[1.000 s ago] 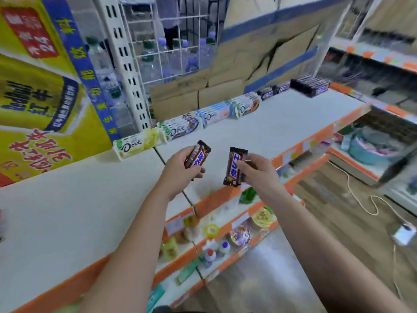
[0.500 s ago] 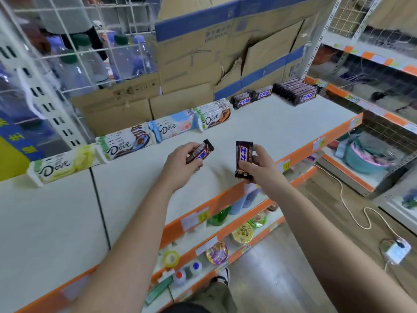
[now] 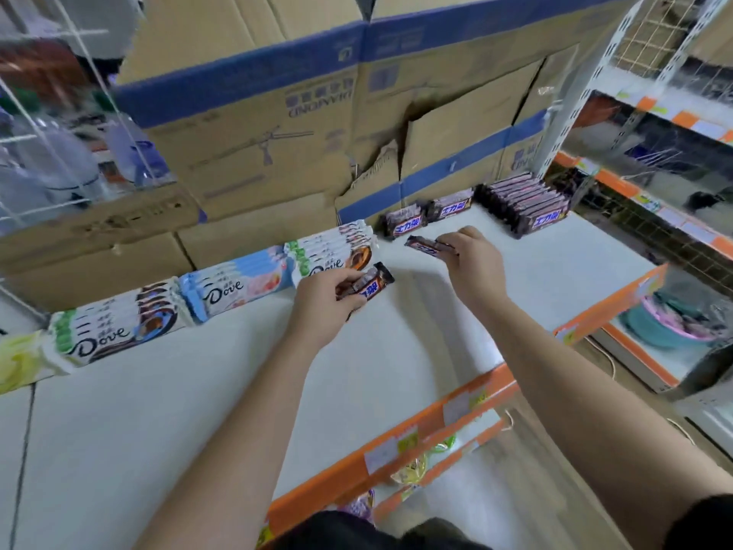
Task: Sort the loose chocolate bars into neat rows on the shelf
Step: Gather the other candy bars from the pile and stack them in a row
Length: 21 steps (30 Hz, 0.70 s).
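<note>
**Step in hand (my judgement):** placing two loose dark-wrapped bars with their own kind.

- The dark block [image 3: 527, 204], a tight row of that wrapper, lies beyond my right grip [image 3: 474, 264] and to its outer side, well apart.
- Two single bars [image 3: 404, 222] lie flat against the cartons, just beyond that grip's fingertips. They are side by side but not squared up.
- My right grip pinches the right bar [image 3: 426, 244] by one end. The bar is held level and low, its free end pointing toward my left grip [image 3: 325, 307]. I cannot tell whether it touches the shelf.
- My left grip is curled round the left bar [image 3: 371, 285]. The bar is lifted clear with its label up, just short of the nearest Dove row.

**Recommended:** lay the right bar parallel to the two singles, label up and edges touching. Follow with the left bar, then close the line toward the block. The left wrist should stay wide of the Dove row to avoid nudging it.

**Surface and room**

- The cardboard cartons [image 3: 277, 125] wall the back, beyond both grips.
- The shelf [image 3: 158, 410] is white and flat.
- An orange price rail [image 3: 436, 414] edges the shelf beneath my right forearm.
- The Dove rows [image 3: 234, 287] run in line toward the outer side of my left grip.
- Water bottles [image 3: 59, 168] stand behind wire mesh farther that way.
- A teal basin [image 3: 654, 327] sits low, outside my right forearm.
</note>
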Available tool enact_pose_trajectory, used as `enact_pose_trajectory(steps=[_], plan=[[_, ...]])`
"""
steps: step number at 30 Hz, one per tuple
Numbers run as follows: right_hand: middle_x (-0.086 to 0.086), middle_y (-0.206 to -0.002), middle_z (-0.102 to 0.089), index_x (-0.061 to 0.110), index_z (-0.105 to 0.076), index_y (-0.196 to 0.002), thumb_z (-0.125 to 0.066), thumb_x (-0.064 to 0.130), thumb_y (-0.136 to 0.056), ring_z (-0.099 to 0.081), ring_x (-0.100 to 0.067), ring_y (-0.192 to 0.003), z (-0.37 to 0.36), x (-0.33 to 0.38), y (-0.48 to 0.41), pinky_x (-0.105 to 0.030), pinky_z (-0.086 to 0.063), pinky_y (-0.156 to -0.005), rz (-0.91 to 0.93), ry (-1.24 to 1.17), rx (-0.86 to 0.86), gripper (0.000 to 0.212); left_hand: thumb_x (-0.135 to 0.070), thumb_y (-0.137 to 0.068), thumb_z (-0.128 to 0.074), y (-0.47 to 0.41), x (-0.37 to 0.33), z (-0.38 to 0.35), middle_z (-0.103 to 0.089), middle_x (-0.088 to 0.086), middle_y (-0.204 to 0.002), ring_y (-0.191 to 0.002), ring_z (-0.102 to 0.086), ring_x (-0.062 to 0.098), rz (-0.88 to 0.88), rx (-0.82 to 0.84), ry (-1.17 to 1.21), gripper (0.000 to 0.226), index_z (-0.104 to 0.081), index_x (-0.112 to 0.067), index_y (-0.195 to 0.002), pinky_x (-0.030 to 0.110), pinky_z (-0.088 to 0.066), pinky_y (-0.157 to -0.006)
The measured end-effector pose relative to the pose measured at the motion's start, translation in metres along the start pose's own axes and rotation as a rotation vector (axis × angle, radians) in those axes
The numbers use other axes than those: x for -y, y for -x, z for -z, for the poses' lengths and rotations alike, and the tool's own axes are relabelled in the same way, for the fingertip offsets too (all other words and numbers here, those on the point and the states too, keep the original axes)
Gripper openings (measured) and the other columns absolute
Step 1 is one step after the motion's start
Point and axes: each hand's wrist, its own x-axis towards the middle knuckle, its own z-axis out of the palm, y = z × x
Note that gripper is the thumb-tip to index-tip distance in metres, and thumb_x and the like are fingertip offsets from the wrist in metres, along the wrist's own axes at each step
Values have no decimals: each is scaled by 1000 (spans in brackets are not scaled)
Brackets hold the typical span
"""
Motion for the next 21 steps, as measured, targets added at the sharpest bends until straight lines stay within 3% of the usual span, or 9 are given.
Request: enact_pose_trajectory(steps=[2, 6, 10, 11, 14, 17, 19, 21], plan=[[-7, -92, -65, 15, -69, -97, -62, 13, -86, -51, -32, -88, -8, -9, -25, -37, -43, -67, 70, 72, 8, 14, -4, -71, -75, -6, -3, -7, -70, 5, -85, -68, -67, 26, 22, -20, 29, 35, -70, -20, -103, 44, -58, -69], [-10, -83, -71, 9, -69, -86, -68, 10, -75, -50, -32, -81, -24, -23, -69, -34, -34, -65, 285, 81, 88, 11, -2, -69, -77, -15, -12, -22, -71, 3, -80, -63, -67, 22, 59, -44, 45, 35, -72, -25, -95, 44, -58, -63], [-5, -74, -69, 11, -64, -74, -66, 9, -68, -50, -30, -72, -40, -37, -100, -38, -44, -62, 414, 5, 129, 6, -7, -68, -78, -25, -26, -42, -69, -10, -81, -71, -63, 0, 77, -117, -55, 33, -73, -22, -97, 20, -54, -71], [-5, -74, -69, 11, -64, -73, -67, 8, -68, -51, -30, -71, -43, -39, -107, -38, -45, -62, 445, -3, 136, 7, -7, -68, -78, -26, -30, -48, -69, -11, -82, -72, -62, -1, 79, -139, -68, 33, -73, -22, -96, 20, -53, -71], [-8, -78, -66, 8, -67, -71, -69, 4, -67, -55, -31, -70, -45, -46, -120, -31, -43, -58, 523, -37, 139, 6, -6, -68, -77, -30, -42, -69, -66, -13, -82, -75, -64, 6, 97, -185, -86, 33, -73, -21, -97, 34, -56, -70], [-10, -91, -62, 7, -70, -88, -65, 4, -74, -60, -33, -79, -47, -51, -126, -33, -46, -58, 574, -91, 183, 15, -9, -71, -75, -36, -51, -85, -66, -10, -85, -81, -62, 9, 93, -243, -187, 30, -73, -21, -98, 31, -51, -75], [-8, -104, -63, 9, -66, -106, -62, 5, -80, -61, -31, -91, -47, -57, -127, -38, -51, -66, 566, -157, 232, 27, -11, -74, -73, -41, -56, -94, -68, -6, -88, -83, -59, 10, 78, -271, -251, 26, -72, -22, -97, 28, -45, -74], [-9, -106, -62, 9, -63, -111, -57, 3, -84, -60, -29, -93, -41, -67, -122, -38, -50, -70, 548, -252, 237, 29, -11, -76, -71, -50, -61, -104, -66, -2, -90, -85, -56, 13, 64, -300, -306, 23, -72, -20, -97, 27, -40, -73]])
